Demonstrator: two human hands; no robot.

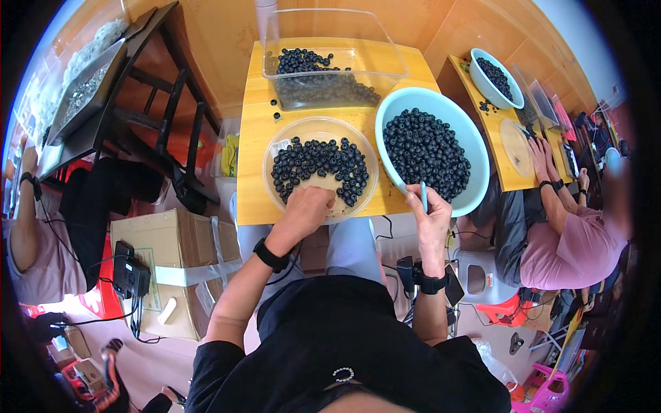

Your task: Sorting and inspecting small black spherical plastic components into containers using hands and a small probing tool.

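Note:
On the wooden table, a round clear shallow dish (369, 180) holds small dark round balls (318, 157), like berries or beads. My left hand (308, 210) is over its near edge, fingers curled down among the balls; the fingertips are hidden. My right hand (430, 224) is closed round a slim light-blue stick-like tool (424, 197), held upright at the near rim of a light-blue bowl (480, 186). Many more such balls (427, 148) fill this bowl. What the tool's lower end looks like is hidden in my grip.
Behind the dish stands a clear plastic box (330, 96) with more balls, two loose ones beside it. On the right, another person's hands (542, 160) work at a second table with a similar bowl (497, 79). A cardboard box (175, 255) and black stand (162, 103) are left.

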